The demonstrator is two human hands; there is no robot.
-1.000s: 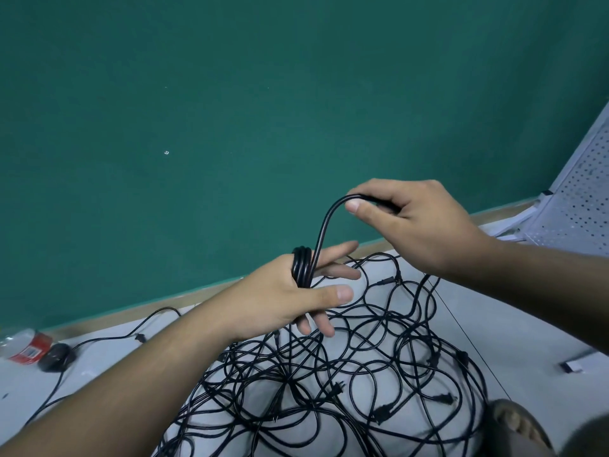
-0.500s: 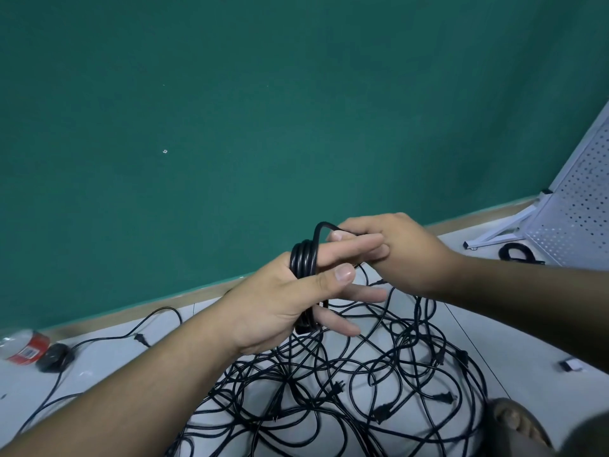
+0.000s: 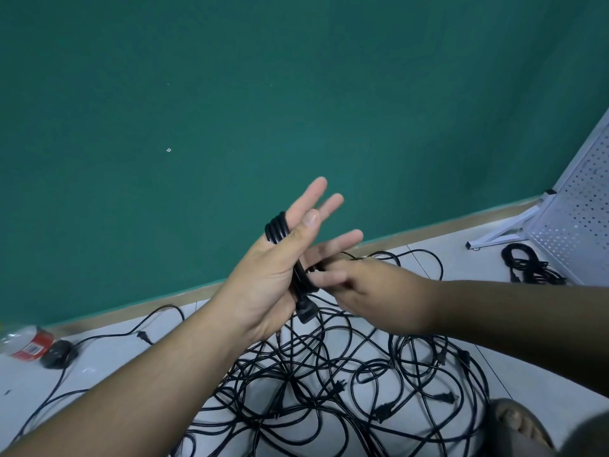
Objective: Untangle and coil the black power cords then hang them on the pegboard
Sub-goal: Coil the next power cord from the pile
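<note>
black cord coil looped round left hand, plug dangling below

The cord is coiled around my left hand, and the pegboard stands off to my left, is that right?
Not quite. The cord is coiled around your left hand, but the pegboard stands off to your right, not your left. The head view shows it at the right edge.

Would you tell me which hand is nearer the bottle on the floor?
Left. The left hand is up and right of the bottle; the right hand lies farther right, beyond it.
</note>
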